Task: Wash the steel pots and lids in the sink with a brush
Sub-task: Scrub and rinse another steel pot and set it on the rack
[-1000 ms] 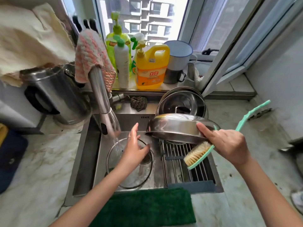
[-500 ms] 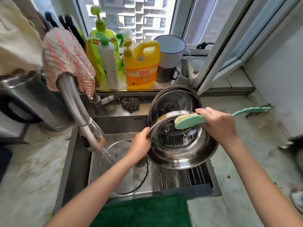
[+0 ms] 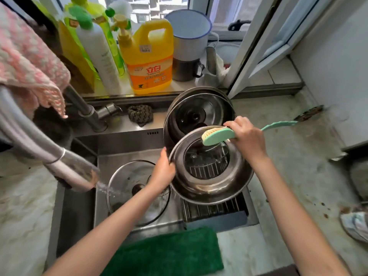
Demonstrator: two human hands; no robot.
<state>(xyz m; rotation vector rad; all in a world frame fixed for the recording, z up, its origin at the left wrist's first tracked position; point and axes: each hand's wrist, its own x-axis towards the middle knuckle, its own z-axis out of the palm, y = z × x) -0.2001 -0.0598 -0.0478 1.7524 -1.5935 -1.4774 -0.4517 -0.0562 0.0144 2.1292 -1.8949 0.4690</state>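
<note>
In the sink [image 3: 123, 142] a glass lid [image 3: 127, 176] lies under running water. Over the rack [image 3: 215, 211] at the sink's right end, the left hand [image 3: 162, 174], free a second ago, now grips the left rim of the steel lid [image 3: 211, 190], which is turned hollow side up. The right hand [image 3: 246, 136], curled round the green brush [image 3: 217, 137], seems to set the bristles on the far rim, so scrubbing of the inside can start; a pot [image 3: 199, 114] waits at the sink's back edge.

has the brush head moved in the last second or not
Yes. The brush rose from over the sink's wire rack to the far rim of the steel pot.
</note>
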